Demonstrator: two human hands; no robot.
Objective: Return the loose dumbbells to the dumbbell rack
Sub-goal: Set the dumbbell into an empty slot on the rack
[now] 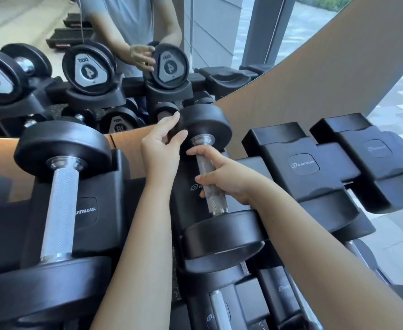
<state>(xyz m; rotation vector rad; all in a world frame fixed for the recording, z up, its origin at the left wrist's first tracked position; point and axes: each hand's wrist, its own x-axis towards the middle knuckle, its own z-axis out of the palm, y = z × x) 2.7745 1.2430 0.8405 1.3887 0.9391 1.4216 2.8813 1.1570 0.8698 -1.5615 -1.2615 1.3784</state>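
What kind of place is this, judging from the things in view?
Most likely a gym. A dumbbell rack with moulded cradles stands before a wall mirror, which reflects numbered weights. The right hand grips the handle of a dumbbell and the left hand holds its far head.

The right hand grips the handle of the dumbbell; the left hand holds its far head by the rim. Left of this dumbbell, a second dumbbell rests in the rack. Beyond this dumbbell stands a mirror.
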